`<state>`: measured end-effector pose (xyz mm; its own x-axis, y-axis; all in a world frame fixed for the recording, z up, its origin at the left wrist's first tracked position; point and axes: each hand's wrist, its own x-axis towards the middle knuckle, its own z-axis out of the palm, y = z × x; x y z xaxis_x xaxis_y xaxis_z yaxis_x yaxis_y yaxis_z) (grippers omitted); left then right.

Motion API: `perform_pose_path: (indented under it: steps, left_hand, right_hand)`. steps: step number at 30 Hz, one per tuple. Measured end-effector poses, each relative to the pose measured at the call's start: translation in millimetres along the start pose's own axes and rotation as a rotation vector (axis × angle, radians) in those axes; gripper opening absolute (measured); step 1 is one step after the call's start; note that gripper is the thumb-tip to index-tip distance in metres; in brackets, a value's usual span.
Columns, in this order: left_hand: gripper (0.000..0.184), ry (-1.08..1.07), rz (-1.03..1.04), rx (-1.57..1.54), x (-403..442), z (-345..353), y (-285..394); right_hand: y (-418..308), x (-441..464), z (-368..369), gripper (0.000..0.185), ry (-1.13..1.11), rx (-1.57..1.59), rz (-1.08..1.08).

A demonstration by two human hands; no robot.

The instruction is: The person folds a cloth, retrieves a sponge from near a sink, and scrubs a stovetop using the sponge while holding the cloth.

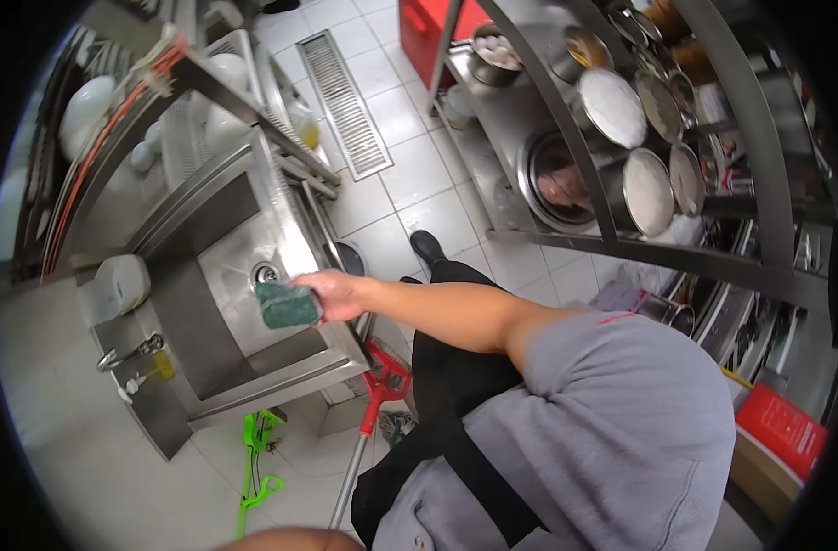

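My right hand reaches out over the steel sink, its fingers closed on a dark green scouring pad. The pad hangs over the sink basin beside the round drain and partly covers the drain's edge. Only a bit of bare skin from my other arm shows at the bottom edge; my left hand is out of the frame.
A faucet and a white container are at the sink's far side. A red-headed pole and green-handled tool stand near the sink. Steel shelving with pans and lids is at the right. A floor grate runs behind.
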<state>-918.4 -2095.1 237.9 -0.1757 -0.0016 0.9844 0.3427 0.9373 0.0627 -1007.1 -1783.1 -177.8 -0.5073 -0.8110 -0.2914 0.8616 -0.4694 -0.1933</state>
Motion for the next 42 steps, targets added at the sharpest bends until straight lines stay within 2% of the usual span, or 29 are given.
perform_pose_path:
  steps: [1,2,3,4,5,6,7,9,11,13,14,15,16,17,19,20,22,23,24,25,28,29,32,34,36,38,40,41,42]
  left_hand:
    - [0.035,-0.13,0.052,-0.053,-49,44,29]
    - [0.032,-0.242,-0.236,-0.223,-94,95,74]
    - [0.029,-0.55,-0.114,-0.022,-121,145,147]
    - [0.022,-0.776,-0.391,-0.167,-149,184,209]
    - [0.02,-0.962,-0.714,-0.512,-187,210,249]
    - [0.024,-1.207,-0.639,-0.669,-227,239,286]
    - [0.027,-1.295,-0.491,-0.788,-263,261,326]
    - [0.029,-1.48,-0.45,-1.016,-345,297,407]
    - [0.038,-1.674,-0.368,-1.015,-411,327,479]
    - [0.042,-1.895,-0.321,-0.992,-455,358,547]
    - [0.044,-2.018,-0.333,-1.0,-476,373,577]
    - [0.053,-1.933,-0.14,-1.052,-526,388,613]
    - [0.062,-1.84,0.048,-1.096,-565,401,642]
    - [0.075,-2.029,-0.011,-1.019,-507,392,641]
    - [0.085,-1.983,0.29,-0.834,-601,410,696]
    - [0.085,-1.991,0.252,-0.782,-627,412,711]
    - [0.086,-1.986,0.031,-0.75,-655,416,730]
    - [0.087,-1.945,-0.004,-0.762,-661,416,735]
    - [0.089,-1.857,0.068,-0.804,-659,418,735]
    - [0.089,-1.865,0.062,-0.808,-656,413,735]
    - [0.087,-1.833,0.031,-0.757,-649,417,725]
    - [0.085,-1.812,-0.002,-0.819,-658,415,722]
    - [0.083,-1.855,-0.19,-0.896,-635,411,705]
    - [0.088,-1.861,-0.222,-0.869,-643,414,704]
    - [0.097,-1.929,-0.057,-0.801,-646,422,705]
    - [0.101,-1.936,0.043,-0.777,-632,424,703]
    - [0.1,-1.76,0.431,-0.663,-598,409,683]
    - [0.095,-1.631,0.124,-0.818,-576,393,668]
    - [0.095,-1.617,0.138,-0.81,-570,383,656]
  right_hand:
    - [-4,-27,-15,0.029,0.006,0.021,-0.061]
    - [-6,-56,-26,0.029,0.012,0.04,-0.123]
    - [-3,-80,-43,0.029,0.026,0.052,-0.141]
    - [4,-102,-67,0.029,0.111,0.131,-0.196]
    - [10,-123,-90,0.029,0.193,0.208,-0.246]
    - [19,-145,-109,0.029,0.322,0.258,-0.29]
    - [31,-167,-129,0.03,0.45,0.304,-0.33]
    - [62,-214,-179,0.029,0.574,0.381,-0.397]
    - [86,-269,-199,0.032,0.691,0.471,-0.489]
    - [118,-329,-226,0.033,0.655,0.379,-0.59]
    - [139,-354,-233,0.033,0.788,0.497,-0.598]
    - [153,-380,-242,0.034,0.916,0.604,-0.609]
    - [158,-412,-232,0.035,0.926,0.522,-0.594]
    - [183,-444,-244,0.036,0.9,0.419,-0.626]
    - [200,-490,-230,0.038,1.032,0.49,-0.663]
    - [197,-507,-211,0.038,1.06,0.51,-0.743]
    - [211,-539,-199,0.038,1.238,0.617,-0.857]
    - [220,-555,-196,0.038,1.259,0.609,-0.85]
    - [228,-567,-197,0.04,1.281,0.657,-0.933]
    - [239,-579,-195,0.042,1.3,0.709,-1.011]
    - [251,-601,-196,0.042,1.221,0.678,-1.054]
    - [251,-605,-198,0.038,1.284,0.633,-1.062]
    - [224,-598,-166,0.036,1.259,0.647,-1.149]
    - [225,-604,-161,0.034,1.247,0.638,-1.207]
    - [224,-609,-152,0.042,1.152,0.579,-1.278]
    - [221,-618,-145,0.04,1.16,0.565,-1.308]
    - [218,-625,-136,0.038,1.221,0.618,-1.375]
    - [217,-628,-134,0.036,1.231,0.566,-1.39]
    - [216,-631,-128,0.036,1.21,0.568,-1.401]
